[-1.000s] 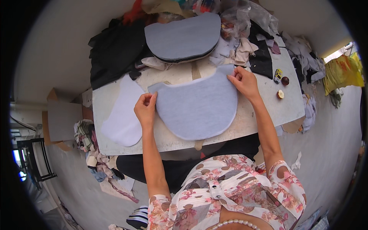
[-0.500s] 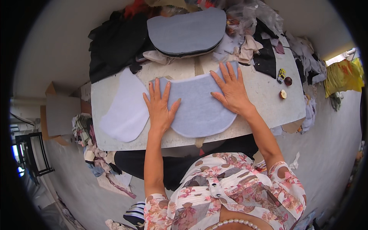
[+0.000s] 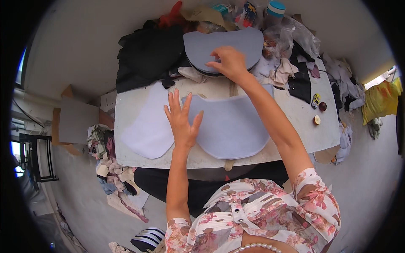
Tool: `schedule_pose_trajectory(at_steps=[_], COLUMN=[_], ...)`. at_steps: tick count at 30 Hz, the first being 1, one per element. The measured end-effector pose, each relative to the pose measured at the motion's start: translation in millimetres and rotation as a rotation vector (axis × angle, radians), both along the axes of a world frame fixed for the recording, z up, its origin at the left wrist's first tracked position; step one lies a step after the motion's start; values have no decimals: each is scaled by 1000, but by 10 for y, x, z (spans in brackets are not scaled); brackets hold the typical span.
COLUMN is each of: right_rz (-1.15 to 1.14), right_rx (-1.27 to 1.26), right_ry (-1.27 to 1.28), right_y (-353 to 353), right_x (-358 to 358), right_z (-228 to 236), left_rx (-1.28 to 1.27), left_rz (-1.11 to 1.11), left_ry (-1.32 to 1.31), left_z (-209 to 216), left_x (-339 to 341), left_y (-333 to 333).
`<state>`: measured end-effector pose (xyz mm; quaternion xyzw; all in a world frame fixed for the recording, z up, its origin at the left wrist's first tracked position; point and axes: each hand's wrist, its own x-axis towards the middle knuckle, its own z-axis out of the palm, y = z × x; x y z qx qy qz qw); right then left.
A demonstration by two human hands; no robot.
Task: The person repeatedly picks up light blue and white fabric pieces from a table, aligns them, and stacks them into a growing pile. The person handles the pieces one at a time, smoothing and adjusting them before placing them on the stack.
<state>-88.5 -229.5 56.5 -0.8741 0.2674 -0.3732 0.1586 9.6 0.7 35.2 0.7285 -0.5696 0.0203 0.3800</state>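
A pale blue-grey curved cloth piece (image 3: pixel 234 130) lies flat before me, with a scooped far edge and a rounded near edge. My left hand (image 3: pixel 184 120) is open with fingers spread, over the gap between its left side and a white curved piece (image 3: pixel 149 126). Whether that palm touches the cloth I cannot tell. At the far side of the table, my right hand (image 3: pixel 230 62) is above a stack of grey curved pieces (image 3: pixel 251 46). Its fingers are bent, with thumb and forefinger apart and nothing seen between them.
Black cloth (image 3: pixel 147 59) is heaped at the far left of the table (image 3: pixel 295 135). Crumpled scraps (image 3: pixel 282 74) and clear plastic (image 3: pixel 291 36) crowd the far right. A toy car (image 3: pixel 315 100), a dark round fruit (image 3: pixel 322 106) and a bitten fruit piece (image 3: pixel 317 120) sit near the right edge.
My right hand has lifted off the cloth piece and moved away from me to the grey stack. The left hand has shifted off the piece's left corner, which now shows.
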Motion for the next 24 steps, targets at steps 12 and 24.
schedule_pose_trajectory(at_steps=[12,24], right_rz=[336,481], right_rx=[94,-19], right_ry=[211,398], right_y=[258,-29], right_x=[-417,-235], right_z=[389,586], left_rx=[-160,-311], left_rz=[-87,23], left_ry=[1930,534], left_z=[-13,647], left_x=[187,-61], left_y=[-818,-708])
